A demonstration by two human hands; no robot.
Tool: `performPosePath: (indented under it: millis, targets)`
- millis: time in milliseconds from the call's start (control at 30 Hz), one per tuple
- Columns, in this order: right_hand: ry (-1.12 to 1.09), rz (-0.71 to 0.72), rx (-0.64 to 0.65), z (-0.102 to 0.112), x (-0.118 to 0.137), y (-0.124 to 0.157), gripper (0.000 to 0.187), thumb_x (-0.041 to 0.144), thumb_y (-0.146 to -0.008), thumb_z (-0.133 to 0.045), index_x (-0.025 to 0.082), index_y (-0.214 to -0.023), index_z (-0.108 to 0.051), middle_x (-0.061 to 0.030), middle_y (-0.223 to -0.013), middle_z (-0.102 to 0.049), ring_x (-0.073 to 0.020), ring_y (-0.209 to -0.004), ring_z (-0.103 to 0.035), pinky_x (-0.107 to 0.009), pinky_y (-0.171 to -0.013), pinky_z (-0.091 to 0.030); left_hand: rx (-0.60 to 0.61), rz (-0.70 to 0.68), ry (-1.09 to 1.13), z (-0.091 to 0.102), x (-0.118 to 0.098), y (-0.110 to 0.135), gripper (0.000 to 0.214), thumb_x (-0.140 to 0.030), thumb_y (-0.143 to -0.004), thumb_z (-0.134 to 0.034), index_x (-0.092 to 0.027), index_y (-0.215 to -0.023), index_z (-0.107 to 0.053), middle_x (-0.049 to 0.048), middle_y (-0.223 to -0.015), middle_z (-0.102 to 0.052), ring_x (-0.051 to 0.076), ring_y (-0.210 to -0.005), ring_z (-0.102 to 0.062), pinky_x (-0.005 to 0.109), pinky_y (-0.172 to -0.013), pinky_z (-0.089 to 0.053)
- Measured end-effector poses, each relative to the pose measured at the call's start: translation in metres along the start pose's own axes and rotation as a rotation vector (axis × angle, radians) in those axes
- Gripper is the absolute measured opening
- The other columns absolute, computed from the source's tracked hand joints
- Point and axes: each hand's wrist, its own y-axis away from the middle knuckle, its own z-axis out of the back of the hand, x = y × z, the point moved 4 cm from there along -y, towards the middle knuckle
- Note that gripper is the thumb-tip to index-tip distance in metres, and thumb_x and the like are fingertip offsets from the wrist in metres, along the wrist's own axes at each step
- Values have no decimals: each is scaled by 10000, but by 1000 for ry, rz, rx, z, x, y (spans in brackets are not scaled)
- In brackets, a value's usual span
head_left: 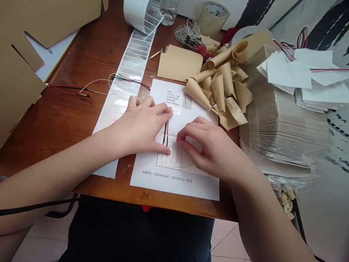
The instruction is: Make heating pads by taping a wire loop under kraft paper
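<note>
Little free room: curled tan paper scraps (220, 91) crowd the right edge of the white printed sheet (174, 185). The flat left hand (141, 125), fingers straight, rests against the thin red-and-black wire pair (165, 133) on it; the right hand (212, 149) curls its fingers, grip unclear.

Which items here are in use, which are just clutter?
In use: left hand, right hand, red-black wire, printed sheet.
Lying about: label strip, paper curls, tape roll, wire bundle, bottle, cardboard, loose wires.
</note>
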Motion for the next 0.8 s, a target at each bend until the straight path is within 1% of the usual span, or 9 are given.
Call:
performPosePath:
  millis: [100, 200, 300, 400, 500, 600, 700, 800]
  targets:
    - [-32, -18, -24, 3, 2, 1, 134, 146, -918, -505, 201, -846, -605, -66, -790, -683, -229, -811, -584, -358, -713, -475, -9, -6, -1, -1, 0, 0, 808, -695, -810, -643, -203, -1445, -554, 99, -1559, -500, 403, -1262, -432, 544, -1043, -262]
    - [-103, -65, -28, 6, 3, 3, 115, 176, -930, -519, 202, -896, -626, -20, -738, -660, -163, -648, -560, -298, -604, -432, -25, -13, 7, -2, 1, 0, 801, -698, -814, -637, -215, -1448, -553, 95, -1556, -501, 399, -1261, -434, 545, -1052, -252]
    - [-158, -147, -33, 11, 3, 6, 130, 228, -955, -524, 214, -977, -652, 21, -698, -655, -118, -519, -509, -275, -531, -390, -18, -9, 9, -2, 1, 0, 807, -697, -813, -637, -232, -1465, -539, 90, -1568, -489, 401, -1270, -425, 550, -1064, -241]
    - [-142, -205, -48, 16, 0, 8, 183, 278, -984, -506, 217, -975, -678, 8, -700, -681, -133, -553, -571, -274, -532, -401, -3, 0, 5, -2, 1, 0, 806, -692, -811, -642, -242, -1470, -533, 86, -1572, -486, 397, -1271, -424, 552, -1068, -240]
    - [-138, -215, -52, 20, 0, 10, 223, 305, -996, -501, 215, -951, -700, -11, -712, -703, -154, -613, -622, -277, -550, -426, -3, -2, 0, -1, 0, -1, 831, -696, -801, -654, -217, -1470, -531, 89, -1572, -483, 396, -1263, -431, 559, -1061, -252]
    - [-175, -190, -22, 21, 2, 11, 218, 316, -990, -522, 216, -933, -708, -11, -726, -712, -147, -614, -621, -266, -528, -427, -5, -10, 1, -2, 0, -1, 842, -696, -804, -653, -191, -1468, -533, 100, -1571, -483, 403, -1266, -429, 567, -1059, -252]
    - [-239, -186, 9, 20, 5, 10, 206, 319, -991, -527, 218, -949, -702, 11, -649, -680, -137, -579, -600, -254, -502, -420, -7, -3, 10, -2, 0, -1, 831, -697, -804, -648, -209, -1468, -535, 95, -1570, -486, 405, -1272, -426, 567, -1070, -240]
    - [-301, -207, 11, 20, 6, 10, 197, 311, -997, -525, 216, -964, -695, 24, -607, -669, -132, -570, -610, -250, -524, -451, 4, 4, 13, -1, 0, -1, 827, -695, -802, -651, -219, -1468, -533, 87, -1574, -482, 404, -1274, -425, 561, -1072, -241]
